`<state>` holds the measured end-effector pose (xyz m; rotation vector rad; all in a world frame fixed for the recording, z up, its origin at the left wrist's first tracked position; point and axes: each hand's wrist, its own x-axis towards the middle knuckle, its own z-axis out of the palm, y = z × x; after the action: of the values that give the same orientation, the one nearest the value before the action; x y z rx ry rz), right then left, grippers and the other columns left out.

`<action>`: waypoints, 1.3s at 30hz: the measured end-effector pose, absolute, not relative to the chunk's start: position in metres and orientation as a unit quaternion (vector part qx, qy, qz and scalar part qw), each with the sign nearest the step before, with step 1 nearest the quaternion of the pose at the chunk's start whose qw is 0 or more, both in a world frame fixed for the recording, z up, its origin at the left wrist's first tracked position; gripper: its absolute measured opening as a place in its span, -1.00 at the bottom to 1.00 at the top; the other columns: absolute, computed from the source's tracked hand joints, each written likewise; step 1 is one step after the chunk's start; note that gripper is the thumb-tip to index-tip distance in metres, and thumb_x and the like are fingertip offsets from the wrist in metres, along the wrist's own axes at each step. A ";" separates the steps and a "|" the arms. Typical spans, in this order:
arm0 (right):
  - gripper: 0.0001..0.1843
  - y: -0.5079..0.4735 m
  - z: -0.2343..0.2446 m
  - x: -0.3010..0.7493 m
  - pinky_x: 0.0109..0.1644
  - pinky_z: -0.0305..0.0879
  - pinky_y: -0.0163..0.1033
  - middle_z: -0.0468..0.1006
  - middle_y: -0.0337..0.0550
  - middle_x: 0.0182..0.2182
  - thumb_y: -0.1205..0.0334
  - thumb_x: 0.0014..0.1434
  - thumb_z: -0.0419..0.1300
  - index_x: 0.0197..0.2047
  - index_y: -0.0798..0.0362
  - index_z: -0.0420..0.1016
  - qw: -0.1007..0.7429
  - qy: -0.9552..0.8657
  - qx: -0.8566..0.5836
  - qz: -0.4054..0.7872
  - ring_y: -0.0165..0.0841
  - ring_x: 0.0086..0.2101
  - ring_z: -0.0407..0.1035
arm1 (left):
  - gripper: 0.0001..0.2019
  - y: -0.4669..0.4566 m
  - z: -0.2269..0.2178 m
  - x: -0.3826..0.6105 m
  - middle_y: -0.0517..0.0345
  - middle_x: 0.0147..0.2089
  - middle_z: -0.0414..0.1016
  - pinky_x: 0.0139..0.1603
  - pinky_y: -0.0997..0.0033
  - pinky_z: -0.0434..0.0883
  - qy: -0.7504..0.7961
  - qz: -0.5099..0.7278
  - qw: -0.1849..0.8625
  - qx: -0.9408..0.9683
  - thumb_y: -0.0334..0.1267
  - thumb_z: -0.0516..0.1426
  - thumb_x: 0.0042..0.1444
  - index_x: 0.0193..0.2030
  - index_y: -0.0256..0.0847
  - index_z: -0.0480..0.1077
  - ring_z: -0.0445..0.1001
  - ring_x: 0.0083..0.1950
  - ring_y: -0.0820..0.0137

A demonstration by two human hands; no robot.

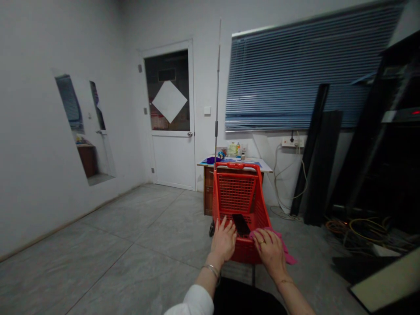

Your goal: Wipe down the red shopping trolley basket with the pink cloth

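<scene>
A red plastic shopping cart (236, 192) stands right in front of me, its handle at the far end. My left hand (224, 238) rests at the near left rim of the basket with its fingers stretched out and apart. At the near right rim my right hand (269, 250) is closed over a pink cloth (288, 253), which hangs down outside the cart. A dark phone-like slab (241, 224) lies in the basket between my hands. A thin metal pole (217, 100) rises at the cart's far left corner.
Behind the cart is a small desk (265, 166) bearing bottles, a pack and a purple cloth (214, 160). Black panels (323, 175) lean at the right, beside a dark rack and coiled cables (367, 229) on the floor. A white door (173, 159) and a wall mirror (88, 131) are at the left.
</scene>
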<state>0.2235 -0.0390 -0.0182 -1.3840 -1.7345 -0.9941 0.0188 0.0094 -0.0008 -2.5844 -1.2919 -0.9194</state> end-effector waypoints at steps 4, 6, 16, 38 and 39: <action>-0.76 -0.042 -0.021 0.248 0.15 0.14 -0.10 0.56 -0.14 -0.09 0.23 0.25 0.09 -0.09 -0.04 0.55 0.350 -0.654 -0.545 -0.390 -0.27 -0.03 0.30 | -0.62 0.007 -0.002 0.022 0.15 0.29 0.36 0.43 -0.15 -0.01 -0.428 -0.311 0.045 -0.847 -0.21 -0.11 0.37 0.19 -0.12 0.38 0.00 0.44 0.19; -0.77 -0.041 -0.024 0.240 0.13 0.15 -0.09 0.56 -0.12 -0.11 0.23 0.25 0.09 -0.10 -0.01 0.55 0.361 -0.631 -0.559 -0.399 -0.26 -0.04 0.30 | -0.62 0.006 -0.002 0.024 0.15 0.29 0.36 0.43 -0.16 -0.02 -0.429 -0.313 0.040 -0.846 -0.21 -0.11 0.37 0.19 -0.12 0.38 0.00 0.45 0.19; -0.76 -0.029 -0.027 0.181 0.13 0.13 -0.09 0.56 -0.14 -0.12 0.26 0.26 0.05 -0.12 -0.04 0.53 0.376 -0.643 -0.536 -0.398 -0.27 -0.06 0.30 | -0.61 0.006 0.001 0.021 0.16 0.30 0.34 0.42 -0.14 0.03 -0.435 -0.294 0.050 -0.850 -0.21 -0.14 0.38 0.20 -0.15 0.37 -0.02 0.45 0.18; -0.77 -0.030 -0.020 0.181 0.11 0.14 -0.12 0.57 -0.13 -0.17 0.25 0.28 0.05 -0.16 -0.01 0.55 0.410 -0.638 -0.547 -0.355 -0.28 -0.08 0.32 | -0.59 0.009 0.000 0.021 0.12 0.30 0.35 0.42 -0.15 -0.01 -0.437 -0.284 0.053 -0.852 -0.21 -0.15 0.38 0.19 -0.16 0.39 -0.02 0.45 0.17; -0.77 -0.032 -0.018 0.188 0.09 0.15 -0.14 0.57 -0.14 -0.18 0.25 0.29 0.05 -0.17 -0.02 0.55 0.399 -0.652 -0.541 -0.350 -0.30 -0.10 0.32 | -0.59 0.009 0.000 0.020 0.13 0.30 0.35 0.42 -0.14 -0.01 -0.435 -0.285 0.051 -0.852 -0.21 -0.15 0.38 0.19 -0.15 0.39 -0.02 0.45 0.18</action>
<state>0.1879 -0.0315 -0.0179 -1.3697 -1.6508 -0.8856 0.0204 0.0094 -0.0003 -2.5942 -1.3242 -0.8689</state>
